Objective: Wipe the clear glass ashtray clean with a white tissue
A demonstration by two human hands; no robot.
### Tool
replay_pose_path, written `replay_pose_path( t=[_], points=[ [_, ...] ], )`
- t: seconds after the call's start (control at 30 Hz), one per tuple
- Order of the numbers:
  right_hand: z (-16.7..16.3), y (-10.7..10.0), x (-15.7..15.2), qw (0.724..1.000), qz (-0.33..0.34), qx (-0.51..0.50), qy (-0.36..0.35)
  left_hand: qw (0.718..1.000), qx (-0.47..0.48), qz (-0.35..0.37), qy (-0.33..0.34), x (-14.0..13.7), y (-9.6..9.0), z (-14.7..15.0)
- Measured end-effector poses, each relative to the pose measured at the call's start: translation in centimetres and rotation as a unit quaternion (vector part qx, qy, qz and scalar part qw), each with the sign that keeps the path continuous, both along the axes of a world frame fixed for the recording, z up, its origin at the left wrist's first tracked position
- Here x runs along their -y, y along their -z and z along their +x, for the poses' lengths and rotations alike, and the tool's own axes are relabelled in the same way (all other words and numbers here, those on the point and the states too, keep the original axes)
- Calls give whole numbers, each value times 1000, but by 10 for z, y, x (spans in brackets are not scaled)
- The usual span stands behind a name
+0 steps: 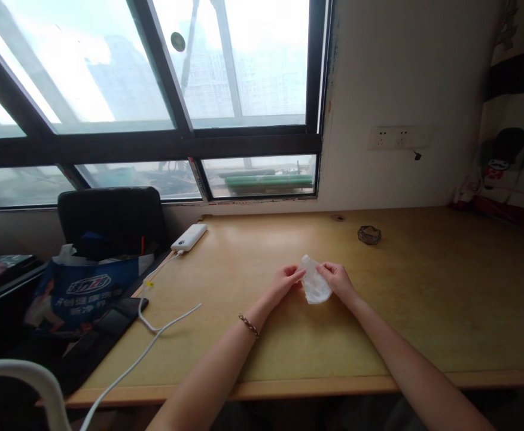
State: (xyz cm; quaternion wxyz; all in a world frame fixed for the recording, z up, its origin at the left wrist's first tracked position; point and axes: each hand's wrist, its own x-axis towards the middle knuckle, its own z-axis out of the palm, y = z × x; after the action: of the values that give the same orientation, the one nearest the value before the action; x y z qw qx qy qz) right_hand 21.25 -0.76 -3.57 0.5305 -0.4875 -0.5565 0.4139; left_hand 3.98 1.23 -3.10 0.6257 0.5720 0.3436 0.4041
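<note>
Between my two hands is a small, thin white sheet (pixel 316 286), which looks like a tissue; its exact kind is hard to make out. My left hand (pixel 288 282) pinches its left edge between thumb and fingers. On the other side, my right hand (pixel 337 280) grips the upper right edge, thumb in front. The sheet hangs slightly creased just over the wooden table (pixel 226 347), its lower edge loose. A braided bracelet (pixel 249 325) circles my left wrist. The fingers behind the sheet are hidden.
A white power bank (pixel 189 237) lies at the table's left edge, with a white cable (pixel 154 329) running to the front. A dark coiled ring-shaped object (pixel 369 234) sits at the back right. A blue bag (pixel 87 293) rests on a black chair (pixel 112 215) at left.
</note>
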Motion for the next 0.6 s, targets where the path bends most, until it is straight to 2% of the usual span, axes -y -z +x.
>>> replay_pose_path(
  t=[0.1, 0.23, 0.47, 0.6],
  points=[
    [1, 0, -1, 1000, -10, -21, -15, 999, 19, -27, -13, 1, -1, -1],
    [6, -1, -4, 998, -21, -61, 22, 997, 38, -54, -47, 1, -2, -2],
    [15, 7, -12, 984, -23, -152, 88, 999, 20, -33, -27, 1, 4, 0],
    [19, 7, -15, 966, -69, -238, 73, 997, 44, -33, -57, -1, 6, 0]
  ],
)
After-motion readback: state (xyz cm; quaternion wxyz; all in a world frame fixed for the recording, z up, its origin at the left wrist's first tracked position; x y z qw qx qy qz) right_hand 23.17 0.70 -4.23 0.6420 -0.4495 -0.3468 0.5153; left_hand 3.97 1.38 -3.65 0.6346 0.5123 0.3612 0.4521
